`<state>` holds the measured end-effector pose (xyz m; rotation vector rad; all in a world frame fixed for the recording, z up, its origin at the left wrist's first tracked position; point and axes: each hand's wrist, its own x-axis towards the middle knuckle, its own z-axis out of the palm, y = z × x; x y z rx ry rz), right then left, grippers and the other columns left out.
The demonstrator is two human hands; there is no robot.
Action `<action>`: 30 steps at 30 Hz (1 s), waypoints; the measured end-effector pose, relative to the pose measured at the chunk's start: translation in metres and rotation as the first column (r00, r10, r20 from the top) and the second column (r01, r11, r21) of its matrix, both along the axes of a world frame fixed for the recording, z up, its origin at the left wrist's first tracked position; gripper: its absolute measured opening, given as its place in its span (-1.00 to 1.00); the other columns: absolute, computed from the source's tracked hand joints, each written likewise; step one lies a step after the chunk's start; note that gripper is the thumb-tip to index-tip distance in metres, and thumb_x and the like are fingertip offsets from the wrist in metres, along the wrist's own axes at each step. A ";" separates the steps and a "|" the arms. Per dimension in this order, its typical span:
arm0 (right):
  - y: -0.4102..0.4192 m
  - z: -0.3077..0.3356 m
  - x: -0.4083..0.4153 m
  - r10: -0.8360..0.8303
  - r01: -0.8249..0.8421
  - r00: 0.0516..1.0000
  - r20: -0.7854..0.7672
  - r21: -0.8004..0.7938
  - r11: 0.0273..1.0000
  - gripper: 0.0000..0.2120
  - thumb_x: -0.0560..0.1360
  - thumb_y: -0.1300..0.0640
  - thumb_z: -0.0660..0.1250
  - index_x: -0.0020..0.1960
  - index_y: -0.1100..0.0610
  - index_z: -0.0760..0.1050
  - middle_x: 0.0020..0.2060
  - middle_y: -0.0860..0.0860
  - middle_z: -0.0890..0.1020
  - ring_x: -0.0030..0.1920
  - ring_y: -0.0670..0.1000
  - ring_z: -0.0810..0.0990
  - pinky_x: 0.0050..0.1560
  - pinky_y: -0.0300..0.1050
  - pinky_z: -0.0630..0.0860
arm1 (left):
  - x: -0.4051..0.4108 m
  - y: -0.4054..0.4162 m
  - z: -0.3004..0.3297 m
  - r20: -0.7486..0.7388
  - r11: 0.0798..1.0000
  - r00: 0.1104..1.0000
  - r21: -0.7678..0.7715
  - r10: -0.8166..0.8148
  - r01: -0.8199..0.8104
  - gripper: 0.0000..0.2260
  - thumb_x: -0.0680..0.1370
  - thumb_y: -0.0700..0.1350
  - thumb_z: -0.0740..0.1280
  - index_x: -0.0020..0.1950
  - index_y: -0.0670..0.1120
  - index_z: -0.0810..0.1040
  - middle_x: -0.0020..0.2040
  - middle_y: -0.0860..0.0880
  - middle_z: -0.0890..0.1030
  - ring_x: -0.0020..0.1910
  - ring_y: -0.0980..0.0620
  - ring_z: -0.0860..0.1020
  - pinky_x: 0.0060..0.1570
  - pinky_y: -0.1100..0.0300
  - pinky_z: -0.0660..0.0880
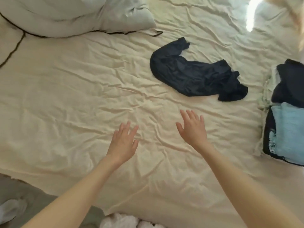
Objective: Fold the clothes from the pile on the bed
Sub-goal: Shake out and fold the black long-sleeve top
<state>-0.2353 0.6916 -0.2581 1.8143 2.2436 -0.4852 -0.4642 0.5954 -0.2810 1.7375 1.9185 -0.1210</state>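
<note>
Your left hand (123,142) and right hand (192,129) apart with fingers straight, perhaps just above the wrinkled sheet (65,96), dark garment (195,74) crumpled beyond them, folded clothes (286,112) at right.

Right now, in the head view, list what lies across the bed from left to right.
Bunched duvet → left hand → right hand → crumpled dark garment → stack of folded clothes at the right edge. Both hands are open, fingers spread above the wrinkled sheet.
</note>
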 end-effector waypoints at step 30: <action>-0.019 -0.148 -0.037 -0.395 0.439 0.829 -0.397 0.025 0.898 -0.88 0.54 0.26 0.29 -0.11 0.27 0.58 -0.31 0.13 0.56 -0.28 0.15 0.50 -0.21 0.00 0.40 | -0.027 0.124 -0.162 -0.021 0.920 0.996 -0.386 -0.084 0.070 -0.32 0.56 0.15 0.20 0.53 0.15 -0.17 0.54 0.00 -0.28 0.52 -0.05 -0.22 0.36 -0.32 0.03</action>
